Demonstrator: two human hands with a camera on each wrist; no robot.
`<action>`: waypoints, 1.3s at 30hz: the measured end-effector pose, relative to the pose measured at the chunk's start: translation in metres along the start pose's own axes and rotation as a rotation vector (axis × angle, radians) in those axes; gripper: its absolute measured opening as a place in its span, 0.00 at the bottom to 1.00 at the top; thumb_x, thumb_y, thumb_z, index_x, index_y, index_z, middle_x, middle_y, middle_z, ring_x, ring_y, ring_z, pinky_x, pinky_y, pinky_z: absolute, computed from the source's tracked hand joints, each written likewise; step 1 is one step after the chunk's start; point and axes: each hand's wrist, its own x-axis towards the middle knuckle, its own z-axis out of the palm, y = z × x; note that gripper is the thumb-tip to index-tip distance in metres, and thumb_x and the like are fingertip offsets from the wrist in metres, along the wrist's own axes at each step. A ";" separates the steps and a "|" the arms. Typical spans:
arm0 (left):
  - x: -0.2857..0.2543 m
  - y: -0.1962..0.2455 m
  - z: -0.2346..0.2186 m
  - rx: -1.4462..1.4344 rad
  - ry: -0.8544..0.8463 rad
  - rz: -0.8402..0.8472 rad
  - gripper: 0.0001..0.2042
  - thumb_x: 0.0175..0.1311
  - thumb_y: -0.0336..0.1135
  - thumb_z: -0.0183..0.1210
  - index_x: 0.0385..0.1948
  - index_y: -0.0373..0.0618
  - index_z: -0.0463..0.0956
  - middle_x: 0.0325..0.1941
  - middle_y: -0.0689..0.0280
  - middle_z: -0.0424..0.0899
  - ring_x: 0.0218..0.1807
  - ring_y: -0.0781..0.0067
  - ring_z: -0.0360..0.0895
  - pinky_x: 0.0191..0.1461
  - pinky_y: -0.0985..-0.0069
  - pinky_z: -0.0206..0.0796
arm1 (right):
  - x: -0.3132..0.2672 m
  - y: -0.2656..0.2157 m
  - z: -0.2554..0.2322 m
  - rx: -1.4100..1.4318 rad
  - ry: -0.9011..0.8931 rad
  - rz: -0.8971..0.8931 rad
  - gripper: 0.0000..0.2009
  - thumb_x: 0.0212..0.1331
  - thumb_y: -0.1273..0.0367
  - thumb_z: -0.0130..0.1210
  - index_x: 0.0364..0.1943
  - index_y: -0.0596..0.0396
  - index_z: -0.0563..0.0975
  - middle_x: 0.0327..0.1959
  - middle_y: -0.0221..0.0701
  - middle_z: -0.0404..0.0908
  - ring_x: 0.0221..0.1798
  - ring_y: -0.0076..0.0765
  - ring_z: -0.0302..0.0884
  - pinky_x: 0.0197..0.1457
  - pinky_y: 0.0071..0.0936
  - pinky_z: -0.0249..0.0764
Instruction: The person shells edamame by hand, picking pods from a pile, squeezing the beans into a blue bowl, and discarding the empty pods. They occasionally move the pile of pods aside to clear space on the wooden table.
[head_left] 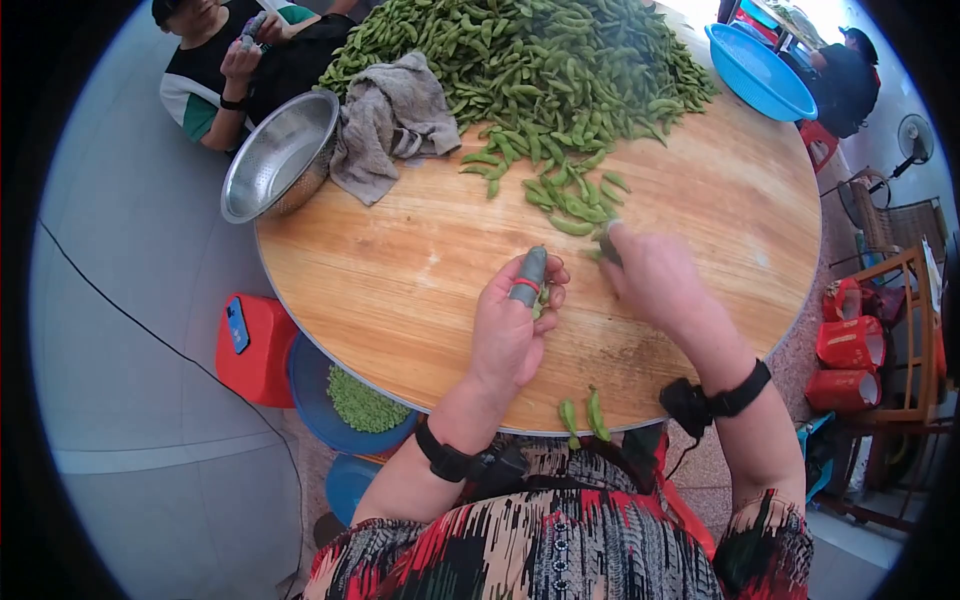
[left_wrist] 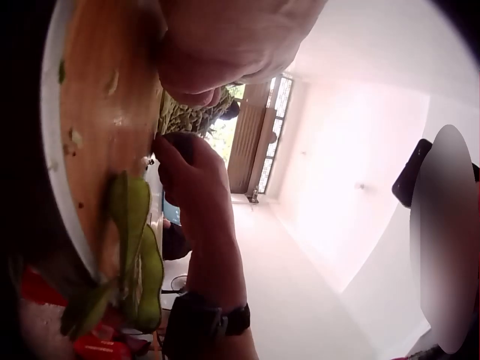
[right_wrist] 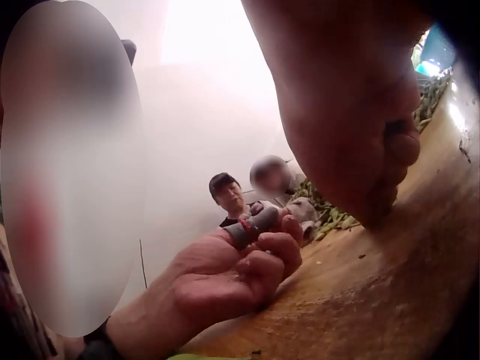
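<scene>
My left hand (head_left: 508, 335) is raised over the near part of the round wooden table (head_left: 400, 260), its fingers curled. A grey cover with a red band (head_left: 529, 277) sheathes its thumb. Bits of green soybean (head_left: 543, 296) show between thumb and fingers. Beyond and to the right, my right hand (head_left: 655, 275) bends down at the near edge of loose soybean pods (head_left: 572, 226), a dark grey cover (head_left: 608, 246) on its thumb. Its fingertips are hidden in the head view, so I cannot tell whether they hold a pod. Green pods (left_wrist: 129, 225) lie at the table's near edge.
A large soybean pod heap (head_left: 540, 70) covers the far side. Left of it are a grey cloth (head_left: 395, 115) and a metal colander (head_left: 285, 155); right, a blue basket (head_left: 762, 75). Below left, a blue basin (head_left: 310, 375) holds shelled beans beside a red stool (head_left: 255, 345). People sit beyond.
</scene>
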 end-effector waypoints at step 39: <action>-0.008 -0.010 0.004 0.292 -0.307 -0.063 0.05 0.60 0.33 0.53 0.32 0.44 0.75 0.25 0.76 0.74 0.26 0.92 0.65 0.27 0.90 0.55 | -0.070 -0.011 -0.002 1.910 -0.448 0.438 0.06 0.64 0.68 0.43 0.37 0.54 0.71 0.20 0.20 0.67 0.15 0.11 0.52 0.17 0.11 0.49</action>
